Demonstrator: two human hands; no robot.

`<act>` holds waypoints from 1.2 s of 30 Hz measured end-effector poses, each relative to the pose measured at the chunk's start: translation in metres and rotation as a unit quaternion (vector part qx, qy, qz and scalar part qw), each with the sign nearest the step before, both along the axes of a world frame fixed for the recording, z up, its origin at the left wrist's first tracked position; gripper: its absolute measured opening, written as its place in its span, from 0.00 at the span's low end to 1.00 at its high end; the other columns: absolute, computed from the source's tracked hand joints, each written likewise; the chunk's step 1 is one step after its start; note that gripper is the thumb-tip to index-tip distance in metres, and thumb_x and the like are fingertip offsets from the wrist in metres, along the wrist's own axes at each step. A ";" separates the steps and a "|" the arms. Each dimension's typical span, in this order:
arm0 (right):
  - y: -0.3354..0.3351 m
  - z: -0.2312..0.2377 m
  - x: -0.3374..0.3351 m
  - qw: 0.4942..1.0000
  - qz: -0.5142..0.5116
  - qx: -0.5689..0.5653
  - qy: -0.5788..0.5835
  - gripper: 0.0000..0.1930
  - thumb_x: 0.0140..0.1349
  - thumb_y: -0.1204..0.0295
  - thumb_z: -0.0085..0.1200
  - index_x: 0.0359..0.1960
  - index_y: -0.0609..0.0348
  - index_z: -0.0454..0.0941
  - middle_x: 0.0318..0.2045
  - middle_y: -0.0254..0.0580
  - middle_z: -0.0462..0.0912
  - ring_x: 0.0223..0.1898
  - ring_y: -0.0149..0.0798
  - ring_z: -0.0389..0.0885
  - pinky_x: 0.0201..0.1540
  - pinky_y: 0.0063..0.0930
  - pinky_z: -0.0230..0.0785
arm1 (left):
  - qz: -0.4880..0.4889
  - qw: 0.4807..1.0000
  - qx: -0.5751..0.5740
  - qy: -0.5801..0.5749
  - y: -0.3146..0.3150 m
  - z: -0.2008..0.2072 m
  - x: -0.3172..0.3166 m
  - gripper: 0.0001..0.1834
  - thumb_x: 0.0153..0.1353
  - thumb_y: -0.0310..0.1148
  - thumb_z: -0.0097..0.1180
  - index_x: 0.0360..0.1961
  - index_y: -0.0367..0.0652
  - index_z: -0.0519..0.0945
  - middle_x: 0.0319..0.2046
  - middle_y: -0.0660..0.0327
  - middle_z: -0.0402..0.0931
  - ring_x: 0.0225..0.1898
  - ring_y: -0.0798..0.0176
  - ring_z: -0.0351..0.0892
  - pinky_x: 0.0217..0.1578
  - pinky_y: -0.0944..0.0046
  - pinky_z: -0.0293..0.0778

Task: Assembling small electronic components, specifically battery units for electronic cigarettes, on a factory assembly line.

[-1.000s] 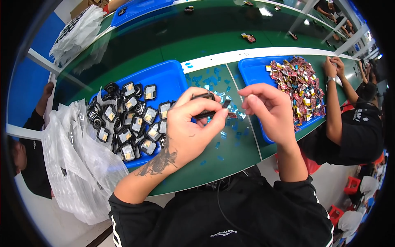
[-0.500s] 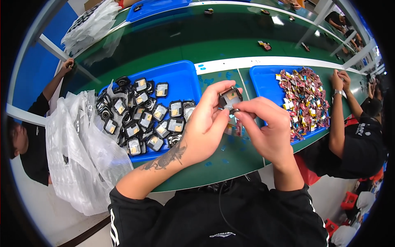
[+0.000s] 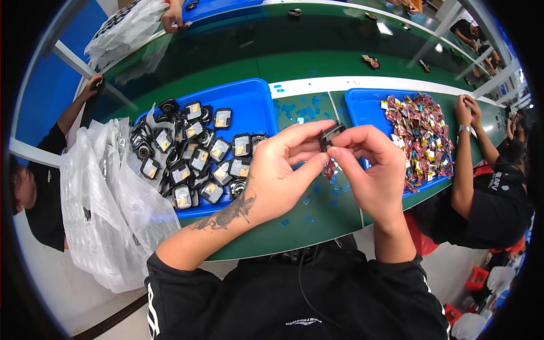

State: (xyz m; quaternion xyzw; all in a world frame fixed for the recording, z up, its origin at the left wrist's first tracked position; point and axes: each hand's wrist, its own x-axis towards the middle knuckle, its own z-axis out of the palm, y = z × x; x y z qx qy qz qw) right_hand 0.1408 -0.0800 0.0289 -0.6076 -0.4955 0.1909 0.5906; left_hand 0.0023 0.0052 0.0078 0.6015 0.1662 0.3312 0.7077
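Note:
Between my hands, above the green worktop, a small black square watch case is held tilted almost edge-on. My left hand pinches it with thumb and fingers from the left. From the right, my right hand has its thumb and forefinger closed at the case's near edge; the fingertips partly hide it. Just under the case shows a small red part; whether it hangs from the case or lies on the worktop I cannot tell.
At left, a blue tray holds many similar black cases, with translucent plastic sheeting beside it. Another blue tray at right carries small red circuit parts. Blue film scraps dot the worktop. Co-workers sit on both sides; a conveyor belt runs behind.
The watch case has turned from showing its flat face to nearly edge-on, and both hands have shifted slightly right. A co-worker's hand has come in at the top left.

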 end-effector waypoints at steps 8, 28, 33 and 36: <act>-0.004 0.004 0.006 0.998 0.019 -0.036 -0.043 0.05 0.55 0.84 0.60 0.34 0.68 0.81 0.27 0.40 0.84 0.25 0.26 0.78 0.30 0.20 0.72 | -0.009 0.999 -0.045 -0.012 -0.002 -0.001 0.001 0.22 0.60 0.15 0.54 0.58 0.29 0.73 0.51 0.50 0.77 0.52 0.60 0.79 0.56 0.63 0.75; -0.005 0.017 0.015 0.981 -0.004 -0.095 -0.166 0.14 0.47 0.80 0.67 0.23 0.60 0.68 0.21 0.29 0.69 0.24 0.22 0.69 0.27 0.16 0.64 | -0.068 0.997 -0.041 0.022 -0.004 0.003 0.000 0.20 0.64 0.18 0.50 0.58 0.26 0.72 0.51 0.51 0.77 0.52 0.62 0.78 0.55 0.63 0.75; 0.002 0.005 0.024 0.976 -0.010 -0.085 -0.202 0.18 0.46 0.79 0.68 0.27 0.59 0.66 0.27 0.30 0.68 0.29 0.22 0.68 0.31 0.17 0.66 | -0.052 0.997 -0.062 0.016 -0.001 -0.007 0.001 0.20 0.66 0.19 0.49 0.59 0.28 0.71 0.50 0.52 0.78 0.49 0.64 0.79 0.53 0.66 0.76; 0.003 -0.007 0.026 0.999 0.012 -0.028 -0.010 0.16 0.48 0.78 0.69 0.30 0.62 0.70 0.28 0.33 0.72 0.28 0.26 0.72 0.32 0.20 0.69 | -0.044 0.991 -0.127 0.027 -0.001 0.002 0.002 0.20 0.66 0.20 0.50 0.59 0.29 0.71 0.50 0.52 0.78 0.50 0.65 0.79 0.52 0.66 0.76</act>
